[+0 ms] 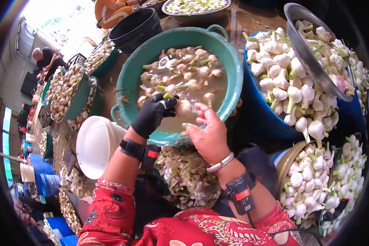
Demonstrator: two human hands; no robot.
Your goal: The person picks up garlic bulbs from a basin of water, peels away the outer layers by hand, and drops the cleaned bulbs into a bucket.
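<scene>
My left hand (151,115), in a black glove with bare fingertips, is closed around a garlic bulb (183,108) with a cut green stem. It holds the bulb over the near side of a green tub (125,74) of cloudy water. Just to the right, my right hand (209,131) is bare, its fingers curved towards the bulb and its thumb apart from them. A pale scrap shows by its fingertips. Several unpeeled garlic bulbs (192,84) float in the tub. Below my hands lies a heap of garlic skins (188,172).
On the right, a blue barrel (258,110) brims with peeled garlic, a metal basin (315,53) tilted over it. More peeled garlic (307,176) fills containers below. A white bucket (96,143) stands at left, a black tub (135,30) behind. A person (49,59) bends at far left.
</scene>
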